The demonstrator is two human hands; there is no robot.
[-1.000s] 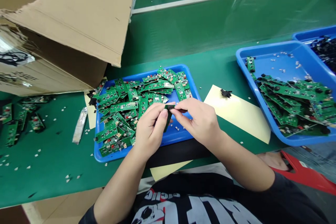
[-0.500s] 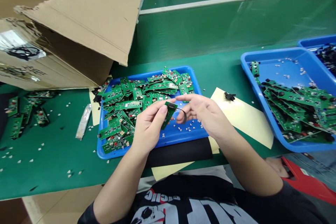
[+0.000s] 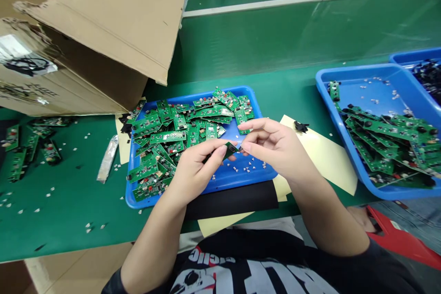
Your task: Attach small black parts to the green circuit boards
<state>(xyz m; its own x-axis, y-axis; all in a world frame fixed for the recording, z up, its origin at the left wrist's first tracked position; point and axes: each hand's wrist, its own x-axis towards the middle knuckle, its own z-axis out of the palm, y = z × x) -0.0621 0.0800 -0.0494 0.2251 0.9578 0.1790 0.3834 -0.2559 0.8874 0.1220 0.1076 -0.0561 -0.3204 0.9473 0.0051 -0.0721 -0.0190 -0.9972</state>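
My left hand is closed round a small green circuit board, thumb on top. The board tilts above the blue tray, and a black part shows near its exposed end. Beside that end, my right hand has thumb and index finger pinched together, the other fingers curled. Whatever lies in this pinch is too small to make out. Under and left of my hands, the tray bears a heap of circuit boards and scattered tiny white pieces.
A second blue tray at right holds stacked boards; another behind it holds dark parts. A torn cardboard box stands at left. Yellow paper carries a black clump. Loose boards lie at far left.
My right hand parted from the board with a thin dark strip at its fingers, then came back to the board's end, pinching. The left hand has tilted the board flatter.
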